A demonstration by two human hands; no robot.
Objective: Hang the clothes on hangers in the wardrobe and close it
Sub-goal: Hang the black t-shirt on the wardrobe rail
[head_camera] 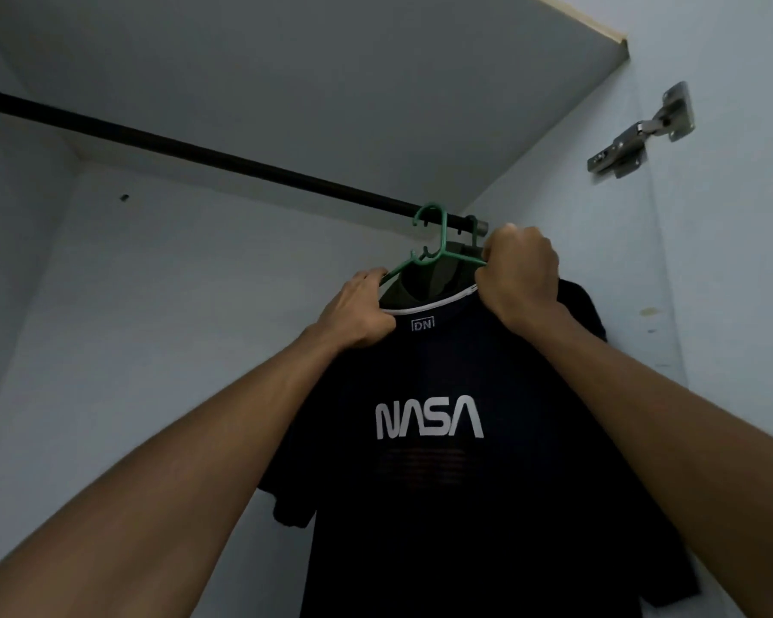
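Pale grey wardrobe interior [175,305], dark round hanging rail [197,151] crossing under the top panel. Left hand [358,312], arm raised, grips the dark NASA-printed T-shirt [429,483] at the collar. Green plastic hanger [438,243] hooks the rail. Right hand [521,274] clenches collar and hanger arm. Metal door hinge [639,133] at right.

The rod [224,156] is bare along its left and middle, with open room under it. At the right end, the green hanger [438,247], dark shirt [442,461] and both arms fill the space by the side wall [634,269].
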